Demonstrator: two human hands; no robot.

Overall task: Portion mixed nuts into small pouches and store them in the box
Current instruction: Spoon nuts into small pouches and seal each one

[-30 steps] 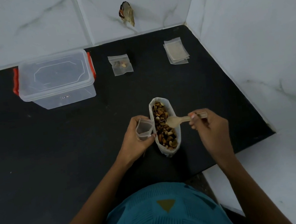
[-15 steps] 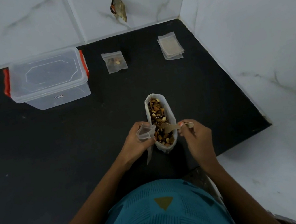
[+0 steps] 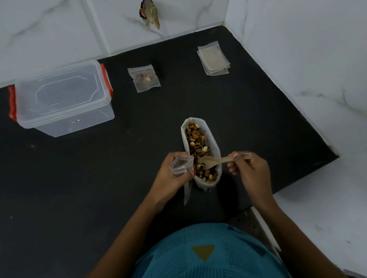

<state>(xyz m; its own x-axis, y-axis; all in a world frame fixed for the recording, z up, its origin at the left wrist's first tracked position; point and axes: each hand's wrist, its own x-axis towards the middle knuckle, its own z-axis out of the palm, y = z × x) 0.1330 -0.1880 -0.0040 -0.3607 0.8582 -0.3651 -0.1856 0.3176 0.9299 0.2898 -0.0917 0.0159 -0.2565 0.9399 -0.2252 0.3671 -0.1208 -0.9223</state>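
An open bag of mixed nuts [image 3: 199,141] lies on the black counter in front of me. My left hand [image 3: 168,180] grips a small clear pouch [image 3: 180,166], its mouth held open right beside the bag's left edge. My right hand [image 3: 248,168] pinches the handle of a wooden spoon [image 3: 215,160], whose bowl rests on the nuts in the bag. At the back, a filled pouch [image 3: 144,78] lies flat, and a stack of empty pouches [image 3: 213,59] sits to its right. The clear plastic box [image 3: 62,98] with orange clips stands at the back left, lid on.
White marble walls close the counter at the back and right. The counter [image 3: 68,203] ends at a white ledge on the near right. A brown scrap [image 3: 150,12] sticks on the back wall.
The spoon's bowl dipped lower into the nuts toward the bag's near end and now lies there. My left hand still holds the pouch open beside the bag.
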